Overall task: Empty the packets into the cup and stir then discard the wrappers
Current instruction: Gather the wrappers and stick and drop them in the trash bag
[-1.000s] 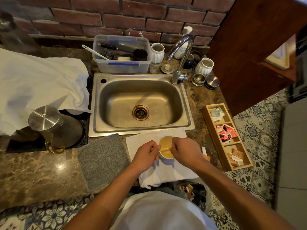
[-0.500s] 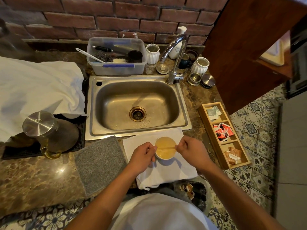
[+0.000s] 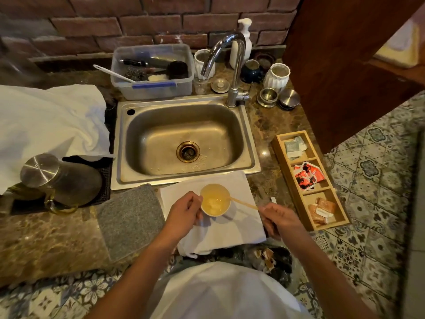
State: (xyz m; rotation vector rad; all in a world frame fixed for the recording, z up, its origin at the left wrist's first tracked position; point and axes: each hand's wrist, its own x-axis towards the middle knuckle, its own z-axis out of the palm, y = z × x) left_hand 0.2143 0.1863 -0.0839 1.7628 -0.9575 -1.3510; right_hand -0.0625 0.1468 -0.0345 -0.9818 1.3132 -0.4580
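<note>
A small cup [image 3: 215, 200] of pale yellow liquid stands on a white cloth [image 3: 230, 224] in front of the sink. My left hand [image 3: 184, 210] grips the cup's left side. My right hand [image 3: 279, 218] is to the cup's right, pinching the end of a thin wooden stir stick [image 3: 243, 203] whose far tip rests at the cup's right rim. A small white scrap [image 3: 273, 200] lies on the counter just right of the cloth. A black bin bag [image 3: 271, 259] with torn brown wrappers sits below the counter edge.
A steel sink [image 3: 184, 141] with a tap [image 3: 232, 65] lies behind the cup. A wooden organiser [image 3: 309, 178] of packets sits right. A grey mat [image 3: 131, 219] and a metal-lidded jug [image 3: 57, 178] sit left, beside a white towel [image 3: 46, 125]. A plastic tub [image 3: 153, 72] stands at the back.
My right hand has drawn away to the right, pulling the stir stick from across the cup out to its right rim. My left hand stays on the cup.
</note>
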